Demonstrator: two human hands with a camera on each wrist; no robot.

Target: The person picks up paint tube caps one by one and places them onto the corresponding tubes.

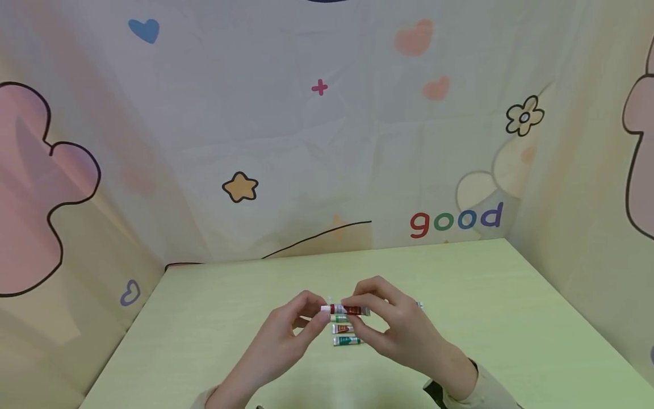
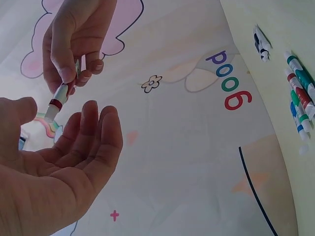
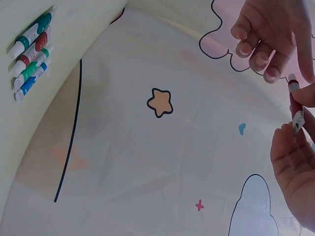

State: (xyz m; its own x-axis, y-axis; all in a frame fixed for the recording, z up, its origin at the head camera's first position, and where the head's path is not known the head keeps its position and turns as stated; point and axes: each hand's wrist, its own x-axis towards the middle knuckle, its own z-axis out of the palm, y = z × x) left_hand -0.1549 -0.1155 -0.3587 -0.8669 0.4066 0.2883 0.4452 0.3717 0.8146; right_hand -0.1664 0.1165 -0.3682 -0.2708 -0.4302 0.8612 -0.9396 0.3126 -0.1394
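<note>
A small paint tube (image 1: 352,310) with a dark red label and a white cap is pinched between the thumb and fingers of my right hand (image 1: 403,324). It is held above the table, its cap (image 2: 50,113) pointing toward my left hand (image 1: 288,329). In the left wrist view the left fingers are spread and loosely bent, with the thumb beside the cap and a gap between thumb and fingers. Below the hands lie more tubes in a row: a teal one (image 3: 32,34), a red one (image 3: 33,51), a green one (image 3: 33,66) and a blue one (image 3: 32,81).
Apart from the row lies another tube (image 2: 262,43) with dark markings. A small white piece (image 2: 303,149) rests near the row's end. The pale green table (image 1: 230,295) is enclosed by a printed cloth backdrop (image 1: 286,142) at the back and sides.
</note>
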